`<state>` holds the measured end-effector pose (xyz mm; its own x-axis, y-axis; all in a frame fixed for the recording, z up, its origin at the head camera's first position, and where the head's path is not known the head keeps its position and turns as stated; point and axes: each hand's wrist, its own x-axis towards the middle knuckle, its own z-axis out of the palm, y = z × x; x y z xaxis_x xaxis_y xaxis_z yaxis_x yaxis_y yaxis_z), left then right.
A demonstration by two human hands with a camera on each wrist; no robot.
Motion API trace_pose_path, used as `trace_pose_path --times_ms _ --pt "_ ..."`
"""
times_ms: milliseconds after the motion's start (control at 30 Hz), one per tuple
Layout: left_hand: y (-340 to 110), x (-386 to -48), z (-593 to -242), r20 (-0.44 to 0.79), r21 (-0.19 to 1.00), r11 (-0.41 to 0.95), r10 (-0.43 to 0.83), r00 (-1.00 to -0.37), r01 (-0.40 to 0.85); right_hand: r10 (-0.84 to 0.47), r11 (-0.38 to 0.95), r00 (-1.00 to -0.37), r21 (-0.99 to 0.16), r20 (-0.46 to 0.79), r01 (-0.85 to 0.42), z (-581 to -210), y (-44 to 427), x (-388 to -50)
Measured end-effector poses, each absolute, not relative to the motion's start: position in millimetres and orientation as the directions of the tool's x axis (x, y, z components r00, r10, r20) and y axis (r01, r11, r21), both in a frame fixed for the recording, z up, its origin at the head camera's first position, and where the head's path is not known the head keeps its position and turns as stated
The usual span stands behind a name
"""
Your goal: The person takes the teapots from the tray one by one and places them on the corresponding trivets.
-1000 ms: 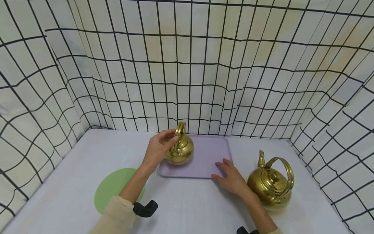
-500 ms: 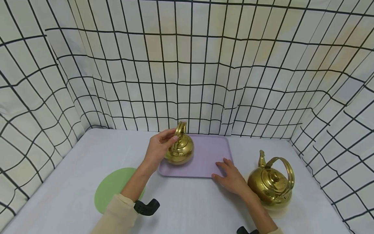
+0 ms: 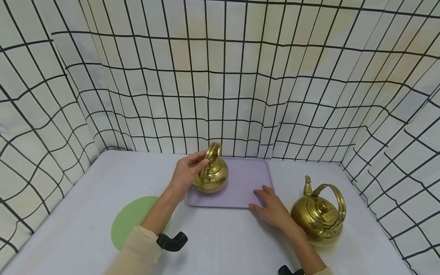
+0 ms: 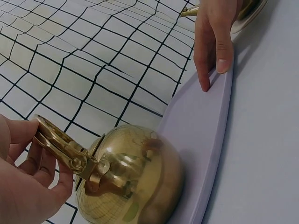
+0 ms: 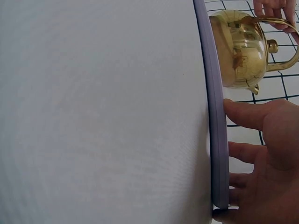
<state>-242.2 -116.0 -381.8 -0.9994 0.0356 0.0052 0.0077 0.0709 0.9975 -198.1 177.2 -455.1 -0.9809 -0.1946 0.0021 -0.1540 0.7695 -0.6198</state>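
Observation:
At the tray's left side, a small brass kettle [image 3: 212, 177] appears to stand upright on the lilac tray [image 3: 240, 183]. My left hand [image 3: 183, 173] pinches its raised handle between thumb and fingers, which the left wrist view shows up close. My right hand [image 3: 271, 210] rests at the tray's right end, fingers spread, with the thumb touching the near rim in the right wrist view. Beside my right forearm a larger brass kettle [image 3: 317, 217] stands on the table, handle up, touched by neither hand.
A flat green disc [image 3: 132, 219] lies on the white table [image 3: 213, 240], partly under my left forearm. White walls with a black grid [image 3: 233, 84] close in the back and both sides. Black wrist mounts [image 3: 172, 241] stick out from both wrists.

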Motion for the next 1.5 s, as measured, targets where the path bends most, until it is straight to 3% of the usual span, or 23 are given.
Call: trace_pose_path --times_ms 333,1500 --pt "-123 -234 -372 0.026 0.999 0.021 0.015 -1.0 0.026 -0.189 0.769 -0.982 -0.623 -0.002 -0.147 -457 176 -199" --pt "-171 -197 -370 0.132 0.989 0.067 -0.037 -0.991 0.129 -0.181 0.769 -0.983 -0.627 -0.022 -0.128 -454 177 -197"
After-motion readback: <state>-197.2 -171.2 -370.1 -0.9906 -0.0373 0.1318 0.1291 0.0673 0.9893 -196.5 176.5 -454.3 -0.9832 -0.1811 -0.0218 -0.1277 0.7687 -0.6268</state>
